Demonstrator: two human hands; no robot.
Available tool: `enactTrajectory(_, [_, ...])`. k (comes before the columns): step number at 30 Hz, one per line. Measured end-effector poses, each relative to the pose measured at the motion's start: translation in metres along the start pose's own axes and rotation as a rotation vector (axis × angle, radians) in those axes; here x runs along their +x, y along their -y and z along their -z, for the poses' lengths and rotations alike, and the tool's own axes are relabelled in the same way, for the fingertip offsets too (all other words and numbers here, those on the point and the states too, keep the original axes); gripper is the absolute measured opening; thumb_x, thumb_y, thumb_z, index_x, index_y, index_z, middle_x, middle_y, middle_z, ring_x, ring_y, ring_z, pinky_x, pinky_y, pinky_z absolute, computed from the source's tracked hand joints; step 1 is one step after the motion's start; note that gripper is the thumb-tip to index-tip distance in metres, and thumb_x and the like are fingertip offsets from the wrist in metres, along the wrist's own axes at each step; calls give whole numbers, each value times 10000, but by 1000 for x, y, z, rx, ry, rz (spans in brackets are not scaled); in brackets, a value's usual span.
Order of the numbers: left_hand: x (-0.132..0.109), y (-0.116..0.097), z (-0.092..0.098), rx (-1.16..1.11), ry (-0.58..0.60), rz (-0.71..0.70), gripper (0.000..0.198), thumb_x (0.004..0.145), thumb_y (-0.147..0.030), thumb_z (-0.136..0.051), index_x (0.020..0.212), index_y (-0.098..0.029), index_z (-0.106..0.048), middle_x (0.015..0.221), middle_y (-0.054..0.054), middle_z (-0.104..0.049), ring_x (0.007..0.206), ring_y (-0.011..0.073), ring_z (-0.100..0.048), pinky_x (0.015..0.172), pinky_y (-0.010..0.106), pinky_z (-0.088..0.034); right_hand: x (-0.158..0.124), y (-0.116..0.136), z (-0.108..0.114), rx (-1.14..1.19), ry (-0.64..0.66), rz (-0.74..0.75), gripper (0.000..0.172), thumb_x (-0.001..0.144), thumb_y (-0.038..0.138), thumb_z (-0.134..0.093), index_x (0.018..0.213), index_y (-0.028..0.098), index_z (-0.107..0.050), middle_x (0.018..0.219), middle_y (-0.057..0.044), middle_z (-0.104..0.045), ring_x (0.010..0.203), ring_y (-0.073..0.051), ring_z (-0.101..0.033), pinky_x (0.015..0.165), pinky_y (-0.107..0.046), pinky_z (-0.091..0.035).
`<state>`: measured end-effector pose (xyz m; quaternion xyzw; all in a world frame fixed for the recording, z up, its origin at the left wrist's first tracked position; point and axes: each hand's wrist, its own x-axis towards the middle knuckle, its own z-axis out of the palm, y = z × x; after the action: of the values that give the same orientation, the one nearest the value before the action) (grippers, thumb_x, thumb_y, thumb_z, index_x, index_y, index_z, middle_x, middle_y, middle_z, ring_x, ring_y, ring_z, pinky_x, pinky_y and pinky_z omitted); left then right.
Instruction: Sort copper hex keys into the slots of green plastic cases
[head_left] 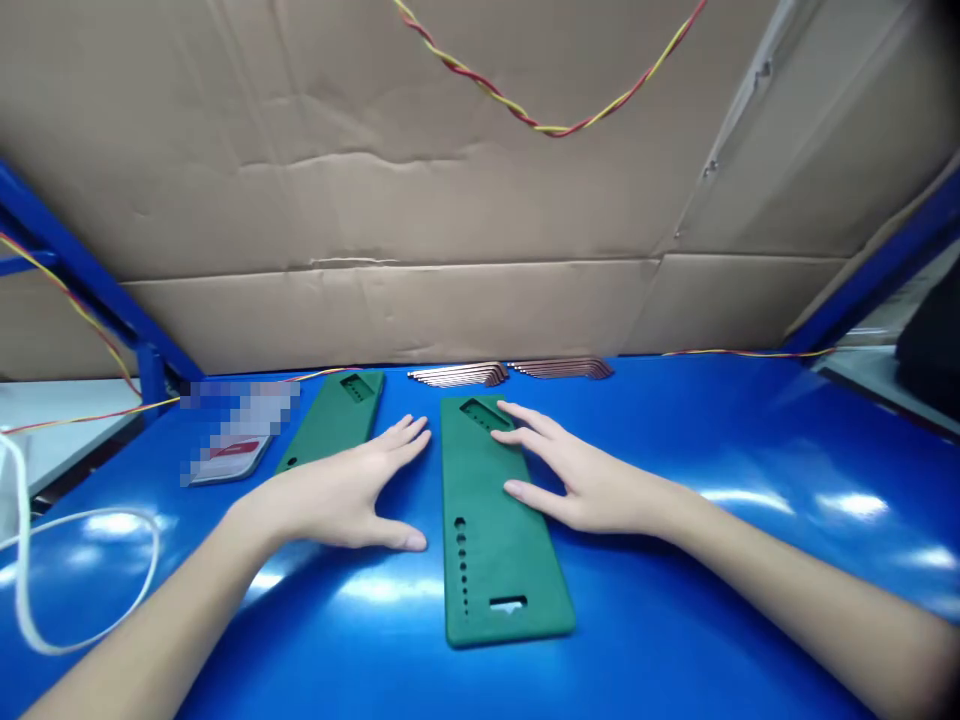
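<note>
A long green plate (491,530) with a row of small holes and two slots lies flat in the middle of the blue table (712,560). My right hand (577,475) rests open on its right edge, fingers stretched over its far end. My left hand (345,490) lies open on the table just left of that plate, thumb near its left edge. A second green plate (334,418) lies further left, partly behind my left hand.
Two bundles of copper-coloured bent rods (461,374) (562,368) lie at the back by the cardboard wall (420,200). A blurred card (232,440) sits at the left. A white cable (45,560) loops at the left edge. Twisted red-yellow wire (555,125) hangs above.
</note>
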<state>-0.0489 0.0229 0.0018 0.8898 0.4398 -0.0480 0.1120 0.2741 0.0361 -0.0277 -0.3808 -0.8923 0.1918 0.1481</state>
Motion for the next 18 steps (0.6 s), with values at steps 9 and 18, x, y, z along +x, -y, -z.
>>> enactTrajectory(9, [10, -19, -13, -46, 2, -96, 1286, 790, -848, -621, 1633, -95, -9, 1653, 189, 41, 1513, 409, 47, 1225, 581, -187, 4, 26, -1, -50, 58, 148, 629, 966, 135, -423, 1576, 271, -355, 1719, -86, -54, 1575, -297, -20, 1250, -603, -161])
enactTrajectory(18, [14, -16, -18, -62, -16, -138, 1350, 731, -902, -619, 1636, -94, -28, 1661, 182, 41, 1532, 393, 41, 1248, 570, -57, 17, 53, -9, -164, 155, 79, 694, 834, 10, -481, 1444, 336, -541, 1701, -157, -128, 1567, -367, 3, 1164, -742, -69])
